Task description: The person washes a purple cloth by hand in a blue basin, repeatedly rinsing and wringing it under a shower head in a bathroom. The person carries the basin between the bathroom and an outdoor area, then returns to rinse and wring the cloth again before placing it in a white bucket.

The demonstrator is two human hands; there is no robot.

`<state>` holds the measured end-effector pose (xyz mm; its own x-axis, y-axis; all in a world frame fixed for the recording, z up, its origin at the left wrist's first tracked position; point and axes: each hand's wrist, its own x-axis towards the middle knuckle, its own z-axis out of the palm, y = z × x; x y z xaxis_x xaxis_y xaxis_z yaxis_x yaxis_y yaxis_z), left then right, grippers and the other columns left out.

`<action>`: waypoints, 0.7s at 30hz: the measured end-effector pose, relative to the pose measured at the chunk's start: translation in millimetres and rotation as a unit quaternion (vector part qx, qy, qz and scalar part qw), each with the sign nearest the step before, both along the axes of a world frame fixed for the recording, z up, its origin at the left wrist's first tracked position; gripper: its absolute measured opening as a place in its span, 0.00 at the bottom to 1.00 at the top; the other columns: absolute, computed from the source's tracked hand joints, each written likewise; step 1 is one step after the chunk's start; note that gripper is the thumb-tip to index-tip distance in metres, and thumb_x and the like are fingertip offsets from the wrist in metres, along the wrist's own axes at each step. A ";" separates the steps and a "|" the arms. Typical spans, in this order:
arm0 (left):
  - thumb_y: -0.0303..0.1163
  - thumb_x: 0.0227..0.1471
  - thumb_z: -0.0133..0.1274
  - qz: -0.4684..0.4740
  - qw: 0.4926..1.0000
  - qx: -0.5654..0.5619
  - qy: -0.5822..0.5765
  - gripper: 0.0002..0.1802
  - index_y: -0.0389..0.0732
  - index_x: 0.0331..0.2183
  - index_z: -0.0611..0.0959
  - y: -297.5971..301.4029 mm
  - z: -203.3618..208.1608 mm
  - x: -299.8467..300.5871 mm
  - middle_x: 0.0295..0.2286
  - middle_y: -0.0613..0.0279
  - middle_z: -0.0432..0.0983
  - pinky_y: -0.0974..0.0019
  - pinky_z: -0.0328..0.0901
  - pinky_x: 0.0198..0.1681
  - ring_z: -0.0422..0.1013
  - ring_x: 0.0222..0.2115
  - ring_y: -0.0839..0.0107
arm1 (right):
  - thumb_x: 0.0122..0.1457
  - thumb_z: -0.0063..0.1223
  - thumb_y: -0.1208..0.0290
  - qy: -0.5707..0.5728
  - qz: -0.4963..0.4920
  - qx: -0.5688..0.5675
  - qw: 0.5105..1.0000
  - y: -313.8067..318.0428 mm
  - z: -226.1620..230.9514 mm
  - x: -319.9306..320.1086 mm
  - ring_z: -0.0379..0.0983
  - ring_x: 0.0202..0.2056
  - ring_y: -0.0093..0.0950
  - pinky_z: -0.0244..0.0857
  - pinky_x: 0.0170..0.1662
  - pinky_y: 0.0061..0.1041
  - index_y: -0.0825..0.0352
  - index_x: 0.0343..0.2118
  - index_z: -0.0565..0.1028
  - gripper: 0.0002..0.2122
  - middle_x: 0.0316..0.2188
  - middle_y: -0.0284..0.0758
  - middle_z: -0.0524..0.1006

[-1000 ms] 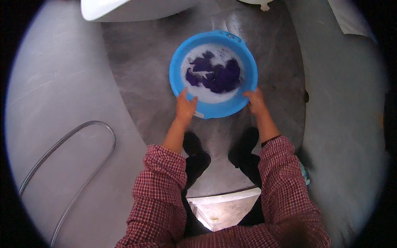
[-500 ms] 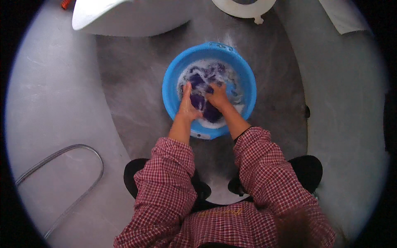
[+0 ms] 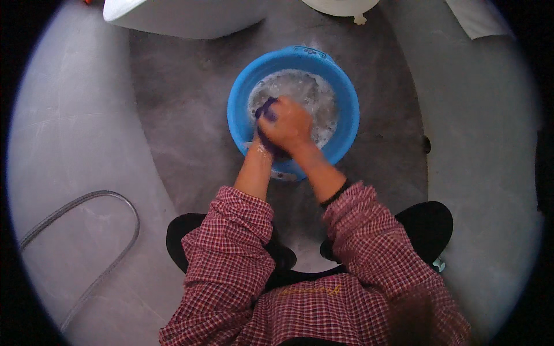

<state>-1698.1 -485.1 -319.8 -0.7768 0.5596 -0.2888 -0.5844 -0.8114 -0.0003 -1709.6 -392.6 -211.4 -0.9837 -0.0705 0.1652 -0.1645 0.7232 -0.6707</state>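
A wet, dark purple cloth (image 3: 266,115) is bunched up between my two hands at the near left part of a round blue basin (image 3: 235,115). My right hand (image 3: 290,125) lies over the cloth with its fingers closed round it. Beneath it, my left hand (image 3: 262,144) presses against the same bundle; its fingers are mostly covered by the cloth and the other hand. Foamy, greyish water (image 3: 300,86) fills the basin bottom, showing beyond the hands.
The basin stands on a grey floor (image 3: 190,127). A white curved fixture (image 3: 184,20) is at the far left, and a pale round rim (image 3: 340,7) at the far edge. A metal hose (image 3: 135,222) loops at the left. My dark-shod feet flank the near side.
The purple cloth, spread in the suds before, is now gathered up in my hands. My right hand has come over my left, and more foamy water shows.
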 end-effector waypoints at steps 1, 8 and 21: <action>0.44 0.56 0.39 0.002 0.998 -0.070 -0.003 0.24 0.46 0.52 0.66 -1.1 -0.7 -2.3 0.50 0.59 0.64 0.57 0.62 0.52 0.64 0.50 0.65 | 0.46 0.56 0.58 -0.043 -0.021 0.013 0.999 4.4 -8.1 -11.8 0.73 0.33 0.41 0.67 0.36 0.38 0.63 0.26 0.76 0.12 0.30 0.39 0.74; 0.36 0.51 0.51 0.090 0.928 -0.348 -0.102 0.23 0.48 0.49 0.67 -13.8 54.7 -18.9 0.43 0.57 0.69 0.47 0.68 0.43 0.68 0.44 0.58 | 0.57 0.48 0.55 -0.203 -0.041 0.202 0.957 74.5 -78.9 -28.7 0.56 0.55 0.49 0.61 0.52 0.45 0.57 0.51 0.71 0.21 0.62 0.37 0.52; 0.55 0.55 0.44 -0.001 0.979 -0.203 -0.038 0.30 0.42 0.50 0.71 -25.0 4.7 -17.6 0.45 0.57 0.71 0.56 0.65 0.48 0.69 0.46 0.60 | 0.47 0.57 0.54 -0.223 -0.023 -0.159 0.961 -8.0 -16.8 32.2 0.70 0.39 0.45 0.65 0.41 0.38 0.68 0.28 0.76 0.18 0.33 0.48 0.71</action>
<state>-1715.7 -510.0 -315.1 -0.7444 0.3882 -0.5433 -0.5959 -0.7533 0.2783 -1677.5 -400.6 -228.2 -0.9627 -0.0407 -0.2675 0.2179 0.4691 -0.8558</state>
